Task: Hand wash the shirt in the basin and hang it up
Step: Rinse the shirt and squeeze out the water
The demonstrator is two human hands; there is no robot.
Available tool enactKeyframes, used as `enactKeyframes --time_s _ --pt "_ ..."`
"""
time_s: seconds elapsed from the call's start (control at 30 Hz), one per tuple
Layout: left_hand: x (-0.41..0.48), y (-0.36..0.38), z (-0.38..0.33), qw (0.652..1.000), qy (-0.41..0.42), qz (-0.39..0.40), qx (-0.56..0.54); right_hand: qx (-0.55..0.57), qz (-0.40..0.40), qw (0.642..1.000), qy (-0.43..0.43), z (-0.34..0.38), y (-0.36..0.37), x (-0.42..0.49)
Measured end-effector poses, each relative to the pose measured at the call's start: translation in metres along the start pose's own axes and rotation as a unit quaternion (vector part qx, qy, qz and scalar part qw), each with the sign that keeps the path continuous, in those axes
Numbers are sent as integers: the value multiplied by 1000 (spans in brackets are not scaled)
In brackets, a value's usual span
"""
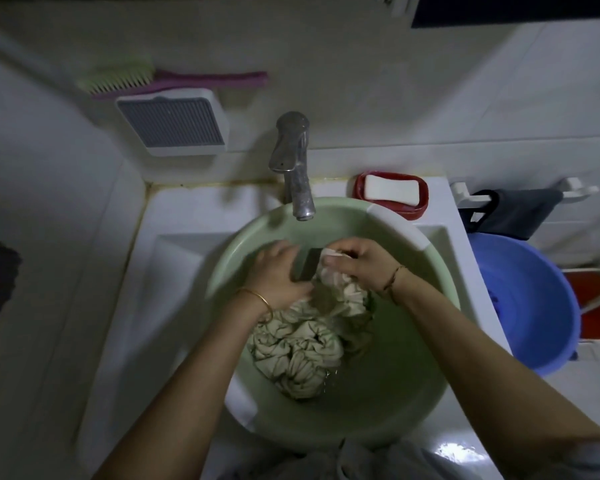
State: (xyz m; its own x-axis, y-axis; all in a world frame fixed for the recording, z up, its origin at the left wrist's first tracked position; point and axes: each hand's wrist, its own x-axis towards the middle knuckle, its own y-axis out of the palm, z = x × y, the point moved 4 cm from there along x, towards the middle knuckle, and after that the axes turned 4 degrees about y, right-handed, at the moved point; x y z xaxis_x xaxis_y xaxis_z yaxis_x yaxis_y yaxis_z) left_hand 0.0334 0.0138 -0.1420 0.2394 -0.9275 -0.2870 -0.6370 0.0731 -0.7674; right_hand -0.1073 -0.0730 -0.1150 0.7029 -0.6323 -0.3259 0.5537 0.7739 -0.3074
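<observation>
The smooth green basin (388,403) fills the white sink, open water at its near side. Both hands meet near the far rim: the right hand (361,268) has a clenched grip on the wrinkled, wet shirt (302,348), and the left hand (274,275) lies flat, released, against it.

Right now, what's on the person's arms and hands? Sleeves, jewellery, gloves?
Both forearms are bare, with no sleeves in view and no gloves. The left hand has a thin gold-coloured bangle at the wrist. The right hand has a thin dark cord bracelet at the wrist. No rings can be made out in this dim picture.
</observation>
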Motion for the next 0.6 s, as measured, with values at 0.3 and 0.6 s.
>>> enactKeyframes --time_s 0.3,0.6 --pt "-4 -30 -32 927 9 -69 -370 183 113 971 107 -7 3 -1" --pt "-16 -43 -10 895 -31 -78 -437 -119 -77 990 6 -5 -10 -4"
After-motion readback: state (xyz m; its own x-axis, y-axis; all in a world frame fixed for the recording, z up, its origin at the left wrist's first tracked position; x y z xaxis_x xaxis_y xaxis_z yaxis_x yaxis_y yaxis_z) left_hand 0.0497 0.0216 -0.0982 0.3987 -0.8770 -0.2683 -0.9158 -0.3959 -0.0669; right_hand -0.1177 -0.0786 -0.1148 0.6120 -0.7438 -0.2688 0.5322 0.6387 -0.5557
